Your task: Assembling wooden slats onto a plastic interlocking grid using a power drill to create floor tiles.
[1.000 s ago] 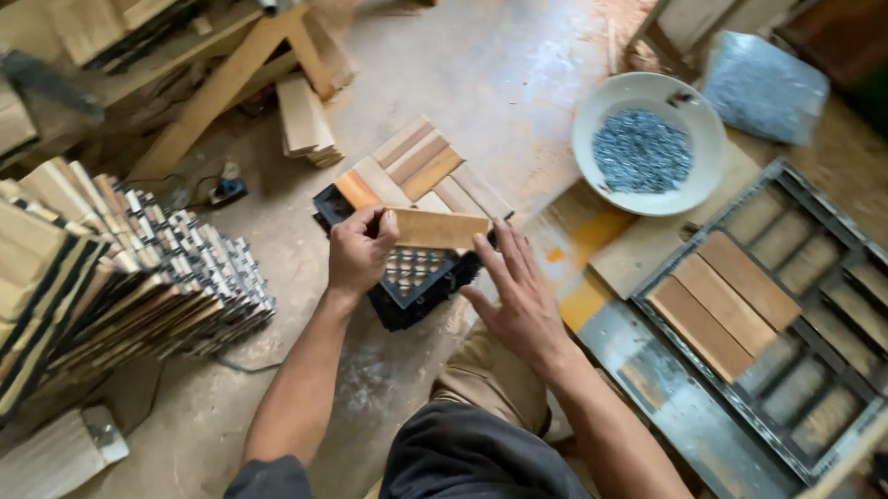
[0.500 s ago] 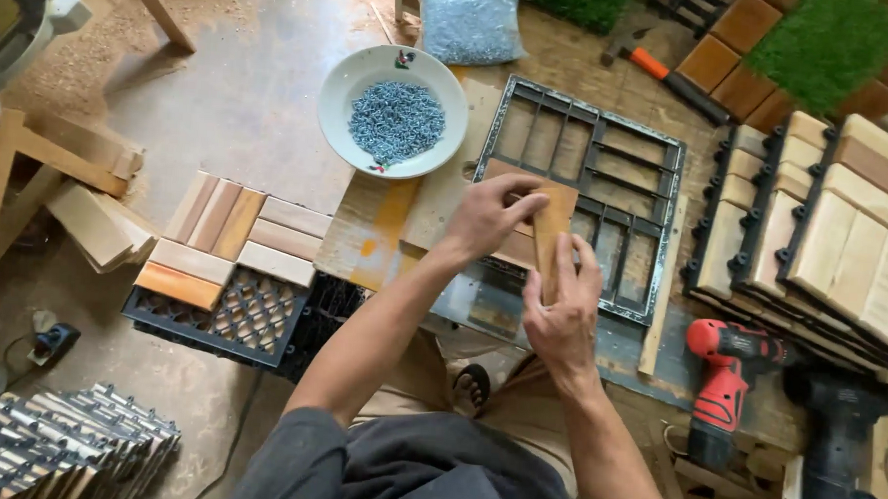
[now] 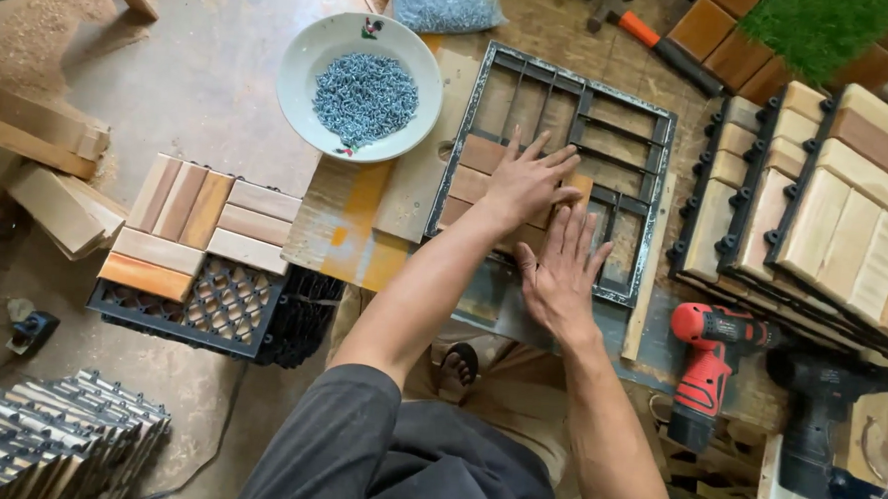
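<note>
A grey metal frame jig [image 3: 657, 169] with several slots lies on the work board. Wooden slats [image 3: 472, 171] fill its near-left slots. My left hand [image 3: 532, 179] lies flat, fingers spread, pressing on those slats. Just below it, my right hand [image 3: 561, 270] rests flat with fingers together on the lowest slat, at the jig's near edge. Neither hand grips anything. To the left, a black plastic grid tile [image 3: 224, 310] carries several wooden slats [image 3: 201, 219] on its far half.
A white bowl of small screws [image 3: 361, 91] stands left of the jig, a bag of screws [image 3: 445, 2] beyond it. A red drill [image 3: 708, 366] and a black drill [image 3: 816, 425] lie at right. Finished wood tiles [image 3: 835, 207] are stacked at right, black grids [image 3: 46, 442] at lower left.
A second ago my hands held a slat over the black grid tile. I turned right, carried it to the metal jig, and both hands now press flat on the slats there.
</note>
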